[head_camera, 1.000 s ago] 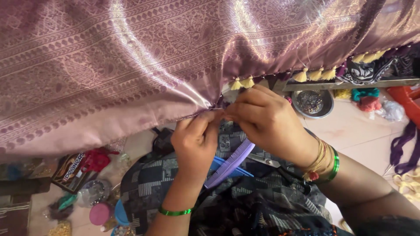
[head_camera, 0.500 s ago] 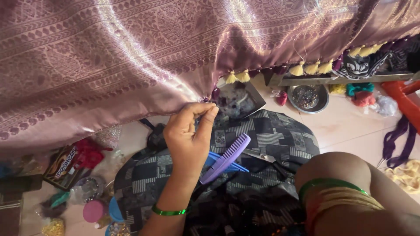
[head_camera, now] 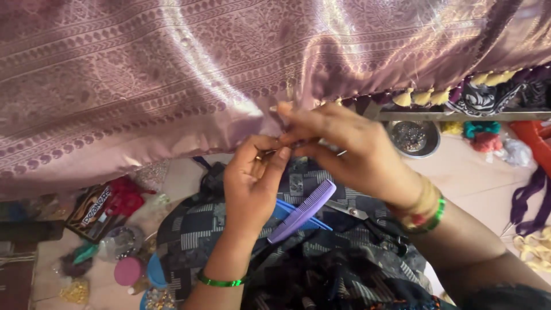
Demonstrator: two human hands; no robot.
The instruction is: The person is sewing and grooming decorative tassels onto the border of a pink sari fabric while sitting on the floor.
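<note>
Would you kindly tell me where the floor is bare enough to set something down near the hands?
The barest patch is the pale floor right of the right hand, between the steel bowl and the purple cords. Left of the left hand, packets and small jars crowd the floor; the lap holds a purple comb and scissors.

You're in a home sewing or craft corner, working on the floor. A shiny mauve cloth with tassels hangs overhead, and around you lie bundles of thread, a steel bowl of beads, small jars, combs and scissors.
</note>
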